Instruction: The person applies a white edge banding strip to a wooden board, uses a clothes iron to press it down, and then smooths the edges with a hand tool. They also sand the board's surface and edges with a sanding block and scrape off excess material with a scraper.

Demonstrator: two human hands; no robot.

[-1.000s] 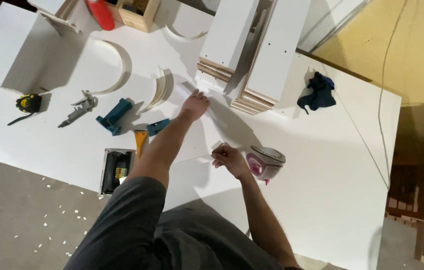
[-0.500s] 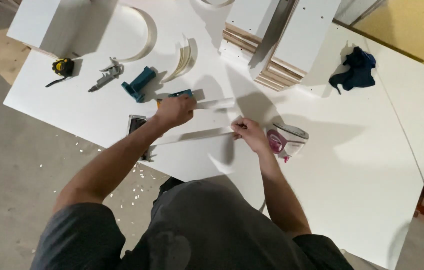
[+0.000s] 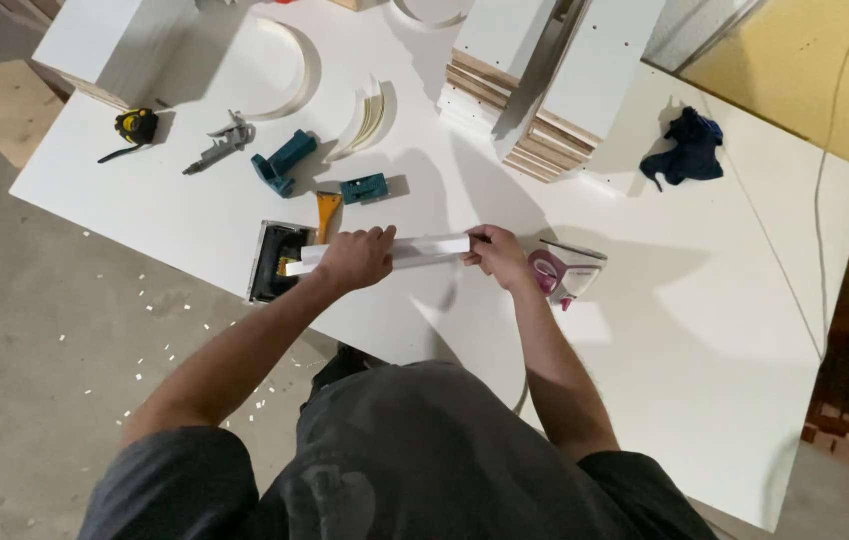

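Observation:
I hold a long narrow white strip (image 3: pixel 424 247) level above the white table (image 3: pixel 704 330), close to my body. My left hand (image 3: pixel 354 258) grips it near its left part, fingers wrapped over the top. My right hand (image 3: pixel 496 255) pinches its right end. The strip's left tip reaches over a black tool tray (image 3: pixel 272 262). A small pink and white iron (image 3: pixel 566 272) rests on the table just right of my right hand.
Stacked white boards with plywood edges (image 3: pixel 554 80) stand at the back. A dark blue rag (image 3: pixel 686 148) lies at right. Curved white pieces (image 3: pixel 369 115), teal tools (image 3: pixel 284 162), an orange scraper (image 3: pixel 327 210), a metal gun (image 3: pixel 219 145) and a yellow tape measure (image 3: pixel 134 125) lie at left.
Both hands have drawn the white strip from near the stacked boards back toward my body and turned it level. My view has shifted so the table sits higher in frame.

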